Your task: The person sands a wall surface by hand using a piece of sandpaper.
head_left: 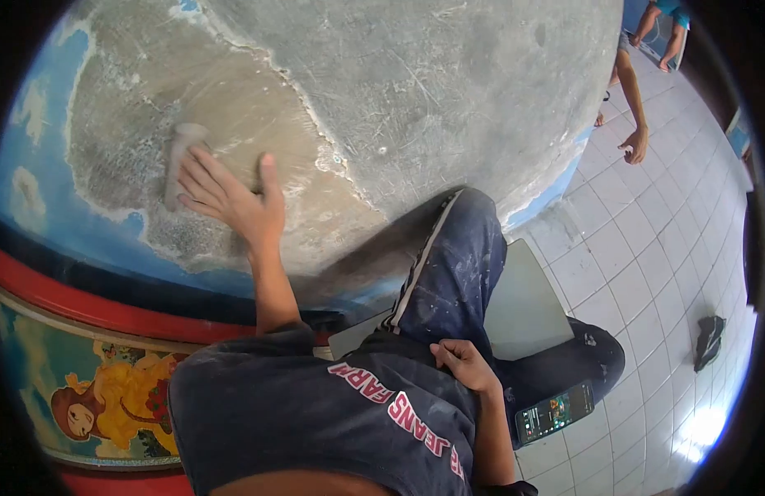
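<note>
My left hand (238, 198) lies with its fingers over a grey, motion-blurred pad (178, 169), pressing it flat against a bare patch of wall (225, 107); its thumb stands apart. Whether the pad is folded sandpaper or a sponge, I cannot tell. Around the patch, the blue paint (35, 198) ends in a ragged, chipped edge. My right hand (467, 365) rests loosely curled on my lap, with nothing visible in it. Near that forearm, a phone (554, 413) with a lit screen lies on my leg.
Below the wall runs a red ledge (110, 302) above a framed cartoon picture (110, 397). A pale board or seat (527, 302) is under my legs. White floor tiles (647, 248) stretch right, with a dark object (710, 343) on them. Another person's hand (636, 145) hangs at upper right.
</note>
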The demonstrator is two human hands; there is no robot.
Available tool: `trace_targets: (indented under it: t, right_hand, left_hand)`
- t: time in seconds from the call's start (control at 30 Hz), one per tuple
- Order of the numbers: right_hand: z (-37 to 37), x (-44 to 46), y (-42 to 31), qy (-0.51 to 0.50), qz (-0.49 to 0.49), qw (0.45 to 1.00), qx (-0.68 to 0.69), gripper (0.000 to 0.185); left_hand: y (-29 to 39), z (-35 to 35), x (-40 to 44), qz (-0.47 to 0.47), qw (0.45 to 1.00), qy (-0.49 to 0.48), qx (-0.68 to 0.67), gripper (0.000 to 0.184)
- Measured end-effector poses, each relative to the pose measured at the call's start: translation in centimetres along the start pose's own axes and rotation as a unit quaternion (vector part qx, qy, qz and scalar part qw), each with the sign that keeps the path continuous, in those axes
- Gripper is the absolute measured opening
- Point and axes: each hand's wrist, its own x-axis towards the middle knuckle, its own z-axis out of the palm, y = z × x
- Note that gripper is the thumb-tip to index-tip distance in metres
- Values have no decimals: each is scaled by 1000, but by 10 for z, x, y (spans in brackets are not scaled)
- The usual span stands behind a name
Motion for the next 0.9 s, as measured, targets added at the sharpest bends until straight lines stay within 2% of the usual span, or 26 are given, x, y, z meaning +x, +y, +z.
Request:
trace_targets:
  t: [0.03, 0.07, 0.13, 0.17, 0.23, 0.27, 0.33, 0.37, 0.4, 0.47, 0.6, 0.67, 0.73, 0.8, 0.87, 0.9]
  right_hand:
    - [1, 2, -1, -2, 7, 1000, -4, 41]
    - [1, 4, -3, -6, 3, 1000, -7, 41]
    - [1, 2, -11, 1, 0, 1000, -10, 41]
    - [1, 2, -14, 3, -3, 1000, -12, 41]
    - [1, 0, -16, 4, 29, 1000, 2, 42]
    - [1, -1, -14, 7, 30, 1000, 1, 42]
    - [1, -1, -6, 1, 8, 1000, 24, 41]
    - [1, -2, -2, 0, 13, 1000, 26, 41]
    - [1, 0, 0, 4, 15, 1000, 20, 41]
    - [1, 1, -1, 4, 15, 1000, 12, 41]
    - [0, 3, -10, 6, 16, 1000, -22, 42]
    - [1, 2, -9, 3, 14, 1000, -23, 42]
    - [1, 1, -6, 12, 4, 1000, -5, 42]
    - [2, 0, -3, 15, 10, 1000, 7, 41]
    - [6, -4, -10, 15, 12, 1000, 14, 39]
    - [12, -10, -18, 65, -7, 997, -38, 37]
  left_hand:
    - [-3, -4, 10, -6, 998, 54, -16, 104]
    - [-2, -4, 8, -7, 998, 59, -11, 104]
    - [15, 7, -13, -3, 1000, 5, -9, 101]
    - [19, 14, -35, -4, 1000, 9, -11, 101]
    - [26, 24, -74, 55, 984, -169, 9, 102]
    - [20, 26, -75, 54, 984, -170, 6, 102]
    - [6, 18, -55, 66, 989, -120, 54, 105]
    - [2, 13, -42, 13, 996, -75, 50, 109]
    - [-2, 6, -22, 12, 995, -78, 52, 109]
    - [-10, -3, 9, -16, 998, 56, 6, 109]
    - [10, 12, -24, -21, 999, 28, -25, 107]
    - [17, 17, -58, 56, 992, -111, -4, 103]
    - [7, 11, -46, 76, 990, -116, 11, 98]
    - [-2, 0, -22, 11, 1000, -26, -1, 98]
    - [-1, -6, -7, 2, 1000, -10, 5, 100]
    - [0, -4, -6, 9, 1000, -3, 21, 102]
